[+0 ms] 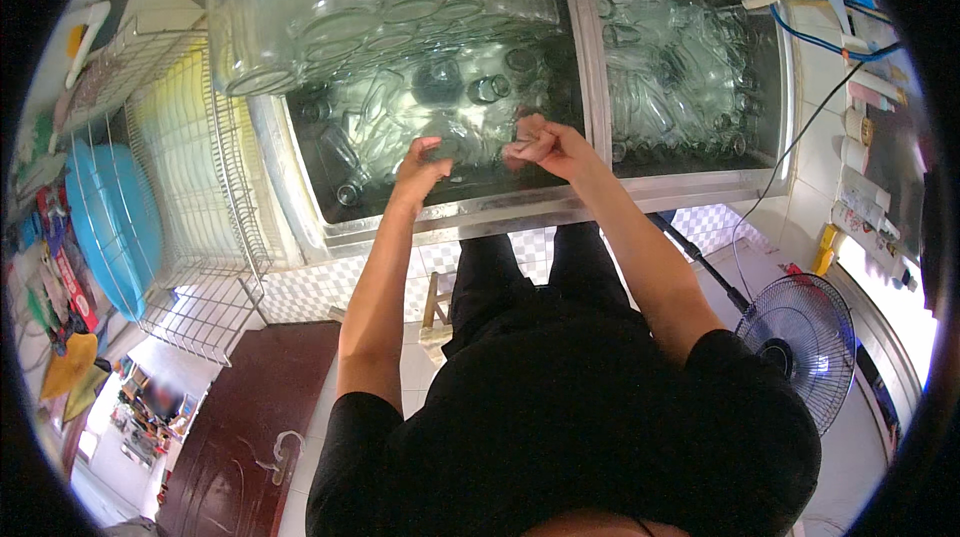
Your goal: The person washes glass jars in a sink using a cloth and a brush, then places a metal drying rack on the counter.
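A metal sink basin [360,210] lies before me, with water and clear glass vessels in it. My left hand [420,175] is over its near part, thumb and fingers curved around a clear glass vessel [459,147] whose outline is faint against the water. To the right, my right hand [551,148] is bent at the wrist with its fingers curled. Motion blurs those fingertips, and I cannot tell if anything is between them. Beyond both hands, a glass [489,89] lies on its side in the water. Another glass [349,192] rests near the basin's left corner.
Clear glass vessels [390,11] stand closely packed at the far left of the sink. A second basin [761,86] holds many more. On the left is a wire rack [225,162] with a blue basin [112,229]. A standing fan [802,349] is at right.
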Motion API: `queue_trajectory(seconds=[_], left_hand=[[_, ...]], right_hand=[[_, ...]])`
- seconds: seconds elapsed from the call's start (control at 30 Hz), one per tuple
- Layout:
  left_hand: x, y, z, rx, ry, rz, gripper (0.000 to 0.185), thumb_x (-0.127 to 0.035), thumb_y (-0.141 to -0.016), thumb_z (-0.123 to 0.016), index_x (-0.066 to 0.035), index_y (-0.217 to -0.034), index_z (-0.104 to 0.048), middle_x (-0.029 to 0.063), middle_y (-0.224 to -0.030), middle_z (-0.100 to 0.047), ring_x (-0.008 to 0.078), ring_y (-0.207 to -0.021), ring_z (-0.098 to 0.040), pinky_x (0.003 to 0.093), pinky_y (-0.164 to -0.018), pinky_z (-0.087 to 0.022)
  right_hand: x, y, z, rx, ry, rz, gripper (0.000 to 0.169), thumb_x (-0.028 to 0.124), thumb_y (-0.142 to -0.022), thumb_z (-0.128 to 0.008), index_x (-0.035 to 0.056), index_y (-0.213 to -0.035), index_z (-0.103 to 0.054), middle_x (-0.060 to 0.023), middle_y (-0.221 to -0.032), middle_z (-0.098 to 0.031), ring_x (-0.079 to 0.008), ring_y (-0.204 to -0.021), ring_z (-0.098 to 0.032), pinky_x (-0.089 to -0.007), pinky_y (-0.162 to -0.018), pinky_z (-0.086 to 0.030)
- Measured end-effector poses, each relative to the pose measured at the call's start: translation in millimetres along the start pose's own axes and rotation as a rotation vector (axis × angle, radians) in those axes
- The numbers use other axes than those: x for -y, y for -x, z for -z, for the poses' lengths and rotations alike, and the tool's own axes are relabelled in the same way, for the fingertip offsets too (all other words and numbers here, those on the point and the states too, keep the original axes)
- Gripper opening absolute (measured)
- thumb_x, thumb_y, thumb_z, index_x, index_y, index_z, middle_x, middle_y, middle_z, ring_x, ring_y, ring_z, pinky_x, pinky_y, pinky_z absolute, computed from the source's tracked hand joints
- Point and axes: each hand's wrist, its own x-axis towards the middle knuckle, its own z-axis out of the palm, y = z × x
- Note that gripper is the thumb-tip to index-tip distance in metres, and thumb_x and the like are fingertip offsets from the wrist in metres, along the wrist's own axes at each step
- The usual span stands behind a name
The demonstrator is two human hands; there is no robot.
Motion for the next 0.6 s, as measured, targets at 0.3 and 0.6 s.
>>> queue_trajectory(seconds=[0.3, 0.6], left_hand=[[0, -30, -33, 0.009, 0.289, 0.417, 0.052, -0.014, -0.074, -0.075, -0.008, -0.118, -0.048, 0.0107, -0.101, -0.059, 0.0228, -0.088, -0.063, 0.0287, -0.070, -0.053], [11, -25, -42, 0.124, 0.384, 0.205, 0.036, -0.012, -0.079, -0.071, -0.008, -0.111, -0.057, 0.0011, -0.095, -0.062, 0.0133, -0.082, -0.059, 0.0277, -0.079, -0.048]], right_hand=[[-23, 21, -34, 0.032, 0.519, 0.441, 0.030, -0.009, -0.071, -0.054, 0.0023, -0.099, -0.054, -0.0056, -0.103, -0.056, -0.0191, -0.076, -0.058, -0.0258, -0.051, -0.043], [-43, -18, -58, -0.097, 1.461, 0.981, 0.046, 0.019, -0.081, -0.067, 0.0078, -0.123, -0.052, -0.0172, -0.115, -0.056, -0.0313, -0.101, -0.058, -0.0384, -0.087, -0.047]])
